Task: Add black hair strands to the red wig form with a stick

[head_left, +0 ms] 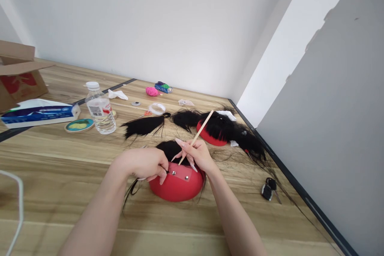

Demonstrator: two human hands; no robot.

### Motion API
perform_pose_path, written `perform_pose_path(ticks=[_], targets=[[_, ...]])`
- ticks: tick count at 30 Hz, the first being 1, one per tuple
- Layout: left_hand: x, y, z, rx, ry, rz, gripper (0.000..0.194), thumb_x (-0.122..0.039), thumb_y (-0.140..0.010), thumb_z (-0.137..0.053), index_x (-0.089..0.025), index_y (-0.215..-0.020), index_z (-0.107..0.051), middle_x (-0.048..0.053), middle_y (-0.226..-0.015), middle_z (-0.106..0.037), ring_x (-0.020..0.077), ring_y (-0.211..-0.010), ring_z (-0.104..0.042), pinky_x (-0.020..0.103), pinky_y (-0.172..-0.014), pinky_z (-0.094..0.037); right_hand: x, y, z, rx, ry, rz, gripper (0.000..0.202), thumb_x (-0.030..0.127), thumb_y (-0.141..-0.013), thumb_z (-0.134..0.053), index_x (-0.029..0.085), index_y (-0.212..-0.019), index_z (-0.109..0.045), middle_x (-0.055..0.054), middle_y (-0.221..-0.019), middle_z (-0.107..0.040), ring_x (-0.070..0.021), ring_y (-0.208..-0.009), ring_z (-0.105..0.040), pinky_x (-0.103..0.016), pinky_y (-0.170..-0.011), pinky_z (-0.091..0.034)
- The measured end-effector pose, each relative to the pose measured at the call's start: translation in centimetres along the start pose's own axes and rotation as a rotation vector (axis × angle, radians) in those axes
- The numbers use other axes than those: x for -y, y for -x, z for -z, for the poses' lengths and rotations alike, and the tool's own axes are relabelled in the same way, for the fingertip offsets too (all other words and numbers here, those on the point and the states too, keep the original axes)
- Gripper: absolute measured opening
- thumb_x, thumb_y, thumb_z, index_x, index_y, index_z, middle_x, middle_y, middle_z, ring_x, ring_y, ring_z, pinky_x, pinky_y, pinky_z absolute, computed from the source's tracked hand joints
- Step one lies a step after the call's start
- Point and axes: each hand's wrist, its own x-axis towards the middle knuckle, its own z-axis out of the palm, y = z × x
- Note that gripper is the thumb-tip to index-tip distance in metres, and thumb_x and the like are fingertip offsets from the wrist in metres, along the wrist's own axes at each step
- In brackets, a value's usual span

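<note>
A red dome-shaped block (177,192) lies in front of me, with a clear patch (181,171) fixed by silver round-headed pins on its top. Black hair (167,148) covers its far side. My right hand (196,155) is closed around a thin pale wooden stick (202,128), whose lower end comes down at the patch's far edge. At the patch's left edge, my left hand (147,164) pinches black hair, with a dark tip showing by its fingers. Loose strands (131,192) hang below that hand. Any fine point on the stick is too small to see.
Behind stands another red dome (211,135) under black hair. A tied hair bundle (144,126), water bottle (100,110), round coaster (79,125), tissue pack (40,114) and cardboard box (21,76) are left. Keys (268,190) lie right, near the wall.
</note>
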Motion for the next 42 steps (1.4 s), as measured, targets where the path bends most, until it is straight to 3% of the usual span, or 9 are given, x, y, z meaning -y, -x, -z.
perform_pose_path(ticks=[5,18,23,34,39,42], targets=[[-0.13,-0.01,0.03,-0.016,-0.009,0.001,0.016,-0.022,-0.071,-0.051,-0.019,-0.062,-0.064,-0.001,-0.051,-0.056,0.0128,-0.053,-0.051,0.025,-0.055,-0.037,-0.04,-0.08,-0.05,-0.020,0.001,-0.013,0.039,0.046,-0.081,-0.068,0.018,-0.056,-0.060,0.009,-0.030,-0.046,-0.0090,-0.034,-0.051,-0.032,-0.072,-0.056],[-0.31,-0.15,-0.19,-0.039,-0.010,0.031,0.016,-0.022,-0.071,-0.053,-0.020,-0.060,-0.064,-0.002,-0.051,-0.057,0.0120,-0.051,-0.051,0.024,-0.051,-0.035,-0.24,-0.15,-0.08,-0.057,-0.005,-0.015,0.043,0.049,-0.082,-0.066,0.018,-0.053,-0.057,0.010,-0.030,-0.044,-0.0050,-0.028,-0.040,-0.024,-0.057,-0.054],[-0.55,-0.07,-0.19,-0.041,-0.019,0.047,0.017,-0.024,-0.074,-0.053,-0.020,-0.064,-0.066,-0.002,-0.052,-0.057,0.0115,-0.050,-0.050,0.023,-0.051,-0.035,-0.13,-0.09,-0.13,-0.073,0.015,-0.015,0.045,0.052,-0.081,-0.065,0.017,-0.054,-0.058,0.009,-0.030,-0.042,-0.0064,-0.030,-0.044,-0.018,-0.041,-0.043],[-0.41,-0.15,-0.24,-0.039,-0.020,0.045,0.017,-0.025,-0.074,-0.054,-0.020,-0.062,-0.065,-0.002,-0.053,-0.059,0.0124,-0.051,-0.051,0.024,-0.051,-0.036,-0.05,-0.11,-0.25,-0.072,-0.008,-0.009,0.045,0.050,-0.083,-0.065,0.017,-0.053,-0.057,0.009,-0.031,-0.042,-0.0051,-0.028,-0.042,-0.020,-0.050,-0.050],[-0.56,-0.09,-0.18,-0.040,-0.019,0.041,0.017,-0.025,-0.074,-0.054,-0.019,-0.062,-0.065,-0.001,-0.053,-0.059,0.0124,-0.050,-0.051,0.024,-0.050,-0.035,-0.12,-0.09,-0.17,-0.079,0.019,-0.029,0.046,0.051,-0.083,-0.064,0.016,-0.053,-0.057,0.007,-0.031,-0.042,-0.0056,-0.028,-0.043,-0.015,-0.032,-0.033],[-0.49,-0.17,-0.21,-0.042,-0.019,0.036,0.017,-0.025,-0.074,-0.054,-0.019,-0.062,-0.065,-0.001,-0.053,-0.059,0.0124,-0.051,-0.051,0.024,-0.051,-0.035,-0.14,-0.12,-0.16,-0.085,0.030,-0.024,0.046,0.052,-0.083,-0.063,0.017,-0.053,-0.057,0.007,-0.031,-0.042,-0.0068,-0.030,-0.046,-0.016,-0.035,-0.037]])
